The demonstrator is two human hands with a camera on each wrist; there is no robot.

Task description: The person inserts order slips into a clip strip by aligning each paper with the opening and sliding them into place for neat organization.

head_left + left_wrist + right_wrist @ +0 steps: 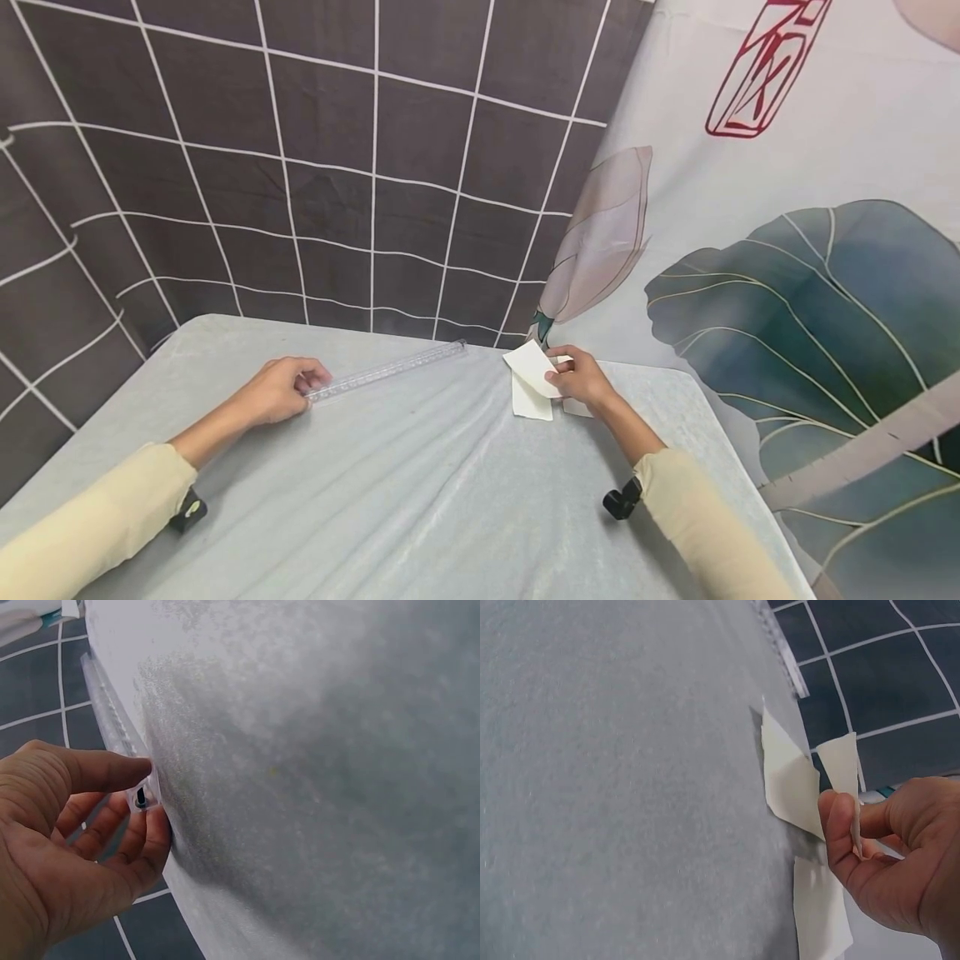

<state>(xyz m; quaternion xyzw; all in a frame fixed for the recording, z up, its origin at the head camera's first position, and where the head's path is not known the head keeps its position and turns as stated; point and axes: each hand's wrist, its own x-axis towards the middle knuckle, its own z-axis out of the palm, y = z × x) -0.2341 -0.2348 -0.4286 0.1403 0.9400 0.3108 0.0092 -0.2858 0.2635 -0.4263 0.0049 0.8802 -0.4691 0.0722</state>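
My left hand (283, 390) pinches the near left end of a clear plastic ruler (390, 372), thumb above and fingers below. A small hole shows at that end in the left wrist view. The ruler slants across the cloth toward the back edge. On the right, my right hand (583, 382) pinches a cream paper piece (841, 761) between thumb and fingers, lifted off the surface. Below it lies a second paper piece (531, 407) with a slightly raised corner. A third paper piece (819, 911) lies close under the right hand, partly hidden in the head view.
A pale grey cloth (420, 492) with creases covers the table. Behind it hangs a dark curtain (322, 208) with white grid lines. A white curtain (697, 192) printed with leaves borders the right side. Each wrist carries a small black camera (622, 500).
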